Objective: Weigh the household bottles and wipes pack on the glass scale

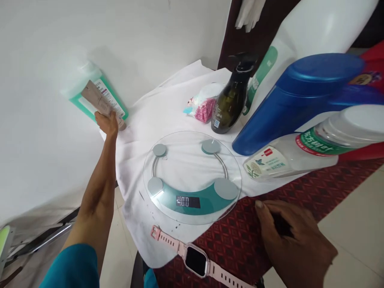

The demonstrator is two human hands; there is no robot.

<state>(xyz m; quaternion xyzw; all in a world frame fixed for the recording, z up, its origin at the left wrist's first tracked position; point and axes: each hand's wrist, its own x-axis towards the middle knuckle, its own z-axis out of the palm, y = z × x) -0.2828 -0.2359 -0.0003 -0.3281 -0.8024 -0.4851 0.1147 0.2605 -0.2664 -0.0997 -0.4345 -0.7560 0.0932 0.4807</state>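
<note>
My left hand [107,122] reaches to the far left side of the table. Its fingers are wrapped round a beige squeeze tube [96,98], held tilted in front of a clear bottle of green liquid [115,98]. Nearer to me, a round glass scale [186,160] lies on the white cloth [132,148], its display showing zeros. At the front right, my right hand [292,236] is loosely curled over the dark red patterned cloth [237,236], thumb and forefinger together, with nothing visible in it. A pink-strapped smartwatch [196,260] lies at the front edge, left of that hand.
Right of the scale stand a dark pump bottle [231,100], a blue bottle [300,96], a clear bottle with a white cap [285,156] and a large white jug [318,28]. A small pink-and-white packet [204,106] lies behind the scale. A white wall [135,36] borders the left.
</note>
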